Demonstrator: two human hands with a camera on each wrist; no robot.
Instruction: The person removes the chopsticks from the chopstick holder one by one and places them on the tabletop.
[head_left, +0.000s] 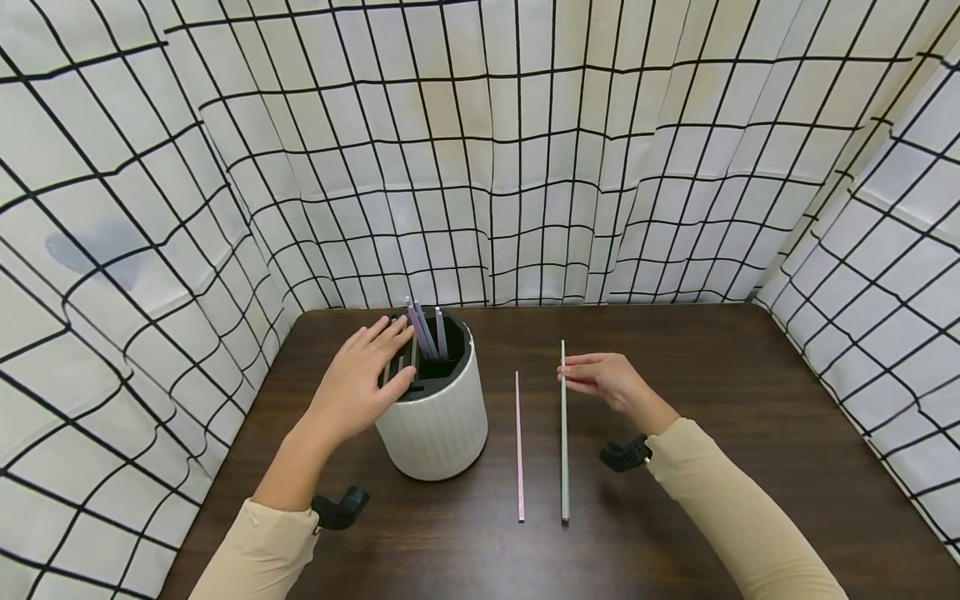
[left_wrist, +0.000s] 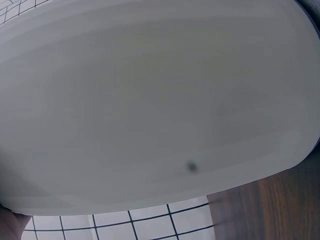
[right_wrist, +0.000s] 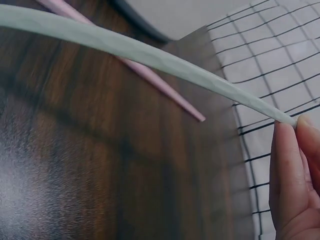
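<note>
Shows beige sleeves nearest the camera. Pinches the pale green chopstick near its thin end with the right hand. Leaves broad room right of the pinch to the table's side edge, less beyond it. Points that thin end at the far edge, with the long axis straight back from the pinch toward the body. Has a pink chopstick just left, nearly parallel. Spreads the left hand, unclenched, over the white holder, farther left.

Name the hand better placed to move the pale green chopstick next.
Right, most likely: the right hand pinches the pale green chopstick near its far end, while the left hand rests on the white holder, farther away.
</note>
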